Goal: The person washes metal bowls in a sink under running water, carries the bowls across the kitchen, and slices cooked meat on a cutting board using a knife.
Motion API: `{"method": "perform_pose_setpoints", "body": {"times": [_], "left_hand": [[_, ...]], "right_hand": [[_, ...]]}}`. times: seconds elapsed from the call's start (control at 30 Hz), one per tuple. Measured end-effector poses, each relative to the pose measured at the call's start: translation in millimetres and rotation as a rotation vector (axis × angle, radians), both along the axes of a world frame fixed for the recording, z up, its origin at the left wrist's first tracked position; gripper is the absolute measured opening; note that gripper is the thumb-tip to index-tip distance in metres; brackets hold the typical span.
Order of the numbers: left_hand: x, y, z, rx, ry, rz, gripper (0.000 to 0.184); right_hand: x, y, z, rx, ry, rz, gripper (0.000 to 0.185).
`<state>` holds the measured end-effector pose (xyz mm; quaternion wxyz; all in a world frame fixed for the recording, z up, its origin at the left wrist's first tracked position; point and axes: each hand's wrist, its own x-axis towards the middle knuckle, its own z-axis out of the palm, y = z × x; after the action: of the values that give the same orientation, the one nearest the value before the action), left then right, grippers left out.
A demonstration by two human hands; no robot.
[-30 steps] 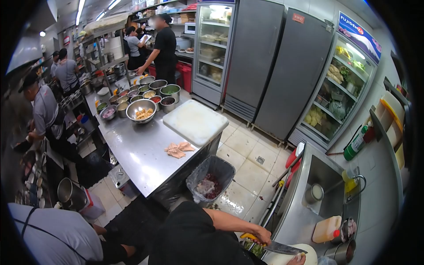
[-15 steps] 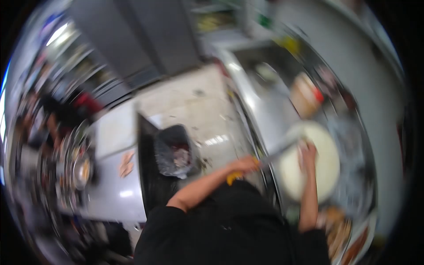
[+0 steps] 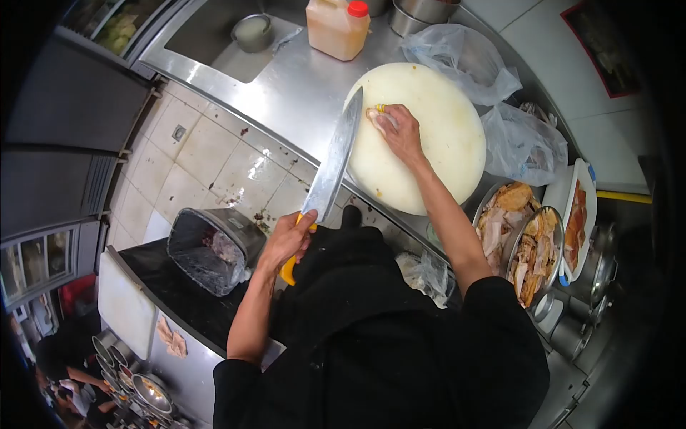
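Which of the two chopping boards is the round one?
The board on the sink counter, under the right hand, is the round board. The other board, on the metal table, is rectangular.

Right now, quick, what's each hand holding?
Left hand: closed, holding the knife.
Right hand: closed, apparently pinching a small pale piece, too unclear to identify.

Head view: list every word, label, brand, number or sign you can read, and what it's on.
No readable text.
Knife blade: any marking is too small to read.
Red-capped jug: no label visible on the side shown.
Red-edged wall panel: too dark to read.
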<state>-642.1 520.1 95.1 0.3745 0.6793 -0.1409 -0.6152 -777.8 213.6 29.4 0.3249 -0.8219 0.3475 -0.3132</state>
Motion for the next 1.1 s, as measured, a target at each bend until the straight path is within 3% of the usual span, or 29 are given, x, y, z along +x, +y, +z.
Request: {"method": "perform_pose_setpoints", "body": {"times": [0.4, 0.73, 0.87, 1.1], "left_hand": [[22.3, -2.1, 5.5, 0.095, -0.017, -0.126, 0.047], [36.2, -46.2, -9.9, 0.011, 0.018, -0.205, 0.049], [41.9, -23.1, -8.3, 0.052, 0.046, -0.268, 0.049], [49.7, -40.5, -6.8, 0.077, 0.066, -0.357, 0.051]], "right_hand": [[0.9, 7.9, 2.9, -0.066, 0.012, -0.044, 0.018], [1.7, 14.3, 6.7, -0.232, -0.019, 0.0, 0.012], [3.4, 11.8, 2.5, -0.267, -0.028, -0.027, 0.011], [2.5, 15.0, 7.9, -0.3, -0.01, 0.074, 0.013]]}}
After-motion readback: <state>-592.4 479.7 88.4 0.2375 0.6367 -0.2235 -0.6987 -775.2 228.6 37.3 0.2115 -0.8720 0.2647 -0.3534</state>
